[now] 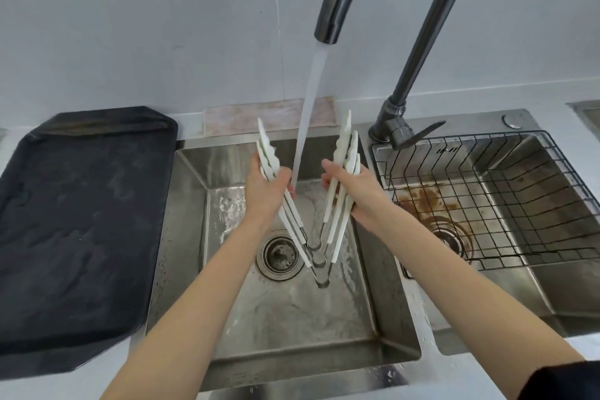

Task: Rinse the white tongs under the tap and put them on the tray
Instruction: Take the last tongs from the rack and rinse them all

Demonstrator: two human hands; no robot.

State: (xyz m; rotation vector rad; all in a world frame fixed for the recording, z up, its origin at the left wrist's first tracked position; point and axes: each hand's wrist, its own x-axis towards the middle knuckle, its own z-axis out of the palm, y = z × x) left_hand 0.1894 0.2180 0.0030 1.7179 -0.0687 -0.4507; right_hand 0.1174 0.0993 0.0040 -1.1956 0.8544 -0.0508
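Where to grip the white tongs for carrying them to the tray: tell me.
Grip the white tongs near the hinged ends, probably from the right with the right hand. All arms meet there, so one hand could hold the spread stack while the left hand lets go.

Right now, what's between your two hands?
Head view: the tap's water stream falls between left hand and right hand, inside the open tongs.

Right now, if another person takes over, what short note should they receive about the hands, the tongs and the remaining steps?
Left hand grips one side of the bundle of white plastic tongs; right hand grips the other side, spread in a V, hinges down, over the left steel sink basin.
Water from the dark curved tap runs between the arms.
Done: rinsing underway.
Left: finish rinsing, then lay them on the black tray at the left.
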